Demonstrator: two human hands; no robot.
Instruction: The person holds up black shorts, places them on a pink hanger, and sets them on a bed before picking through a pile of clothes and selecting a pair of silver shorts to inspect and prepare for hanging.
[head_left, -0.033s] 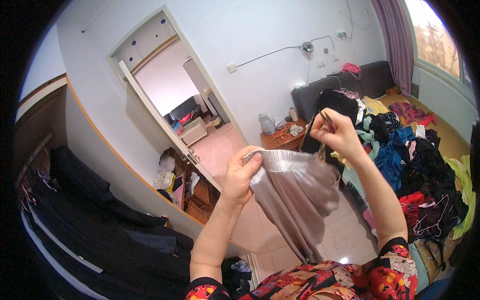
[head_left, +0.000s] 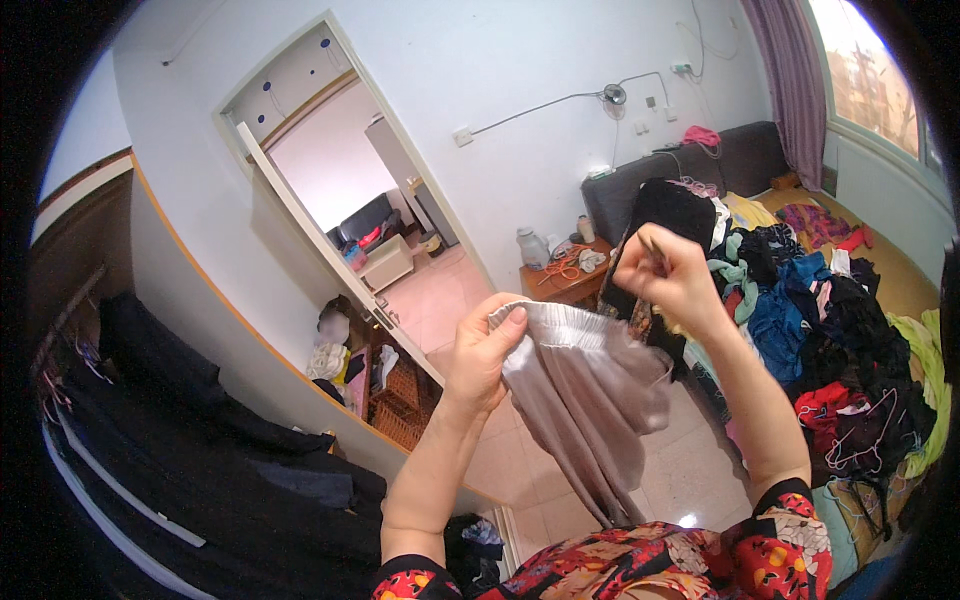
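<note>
The garment (head_left: 590, 390) is nearer to the left hand (head_left: 485, 350), by which its waistband (head_left: 565, 320) is pinched under the thumb. The band runs rightward, below the raised right hand (head_left: 675, 275); the cloth hangs lengthwise downward. The right hand is curled, but whether anything is gripped cannot be told. The hem seems hidden by the shirt (head_left: 640, 560).
</note>
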